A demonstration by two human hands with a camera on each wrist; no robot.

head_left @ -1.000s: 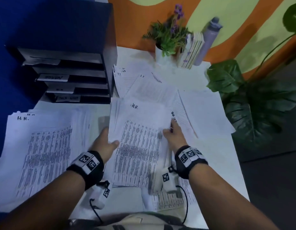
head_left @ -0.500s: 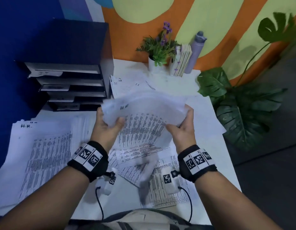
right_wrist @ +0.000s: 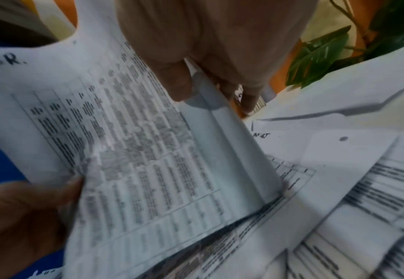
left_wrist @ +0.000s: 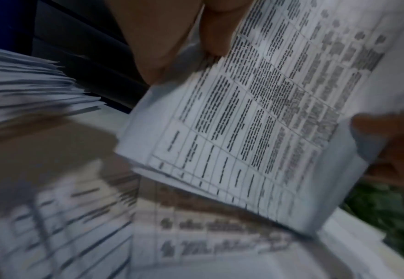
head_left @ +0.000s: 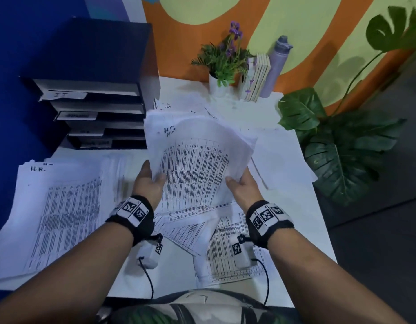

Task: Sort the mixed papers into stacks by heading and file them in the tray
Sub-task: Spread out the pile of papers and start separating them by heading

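both hands [head_left: 195, 183] grip a sheaf of papers [head_left: 197, 160] headed "h.r."

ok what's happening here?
A person is sorting papers at a white desk. The left hand and right hand both grip a sheaf headed H.R., lifted off the desk. Another H.R. stack lies at left, with loose sheets beneath the hands. The labelled tray sits behind.
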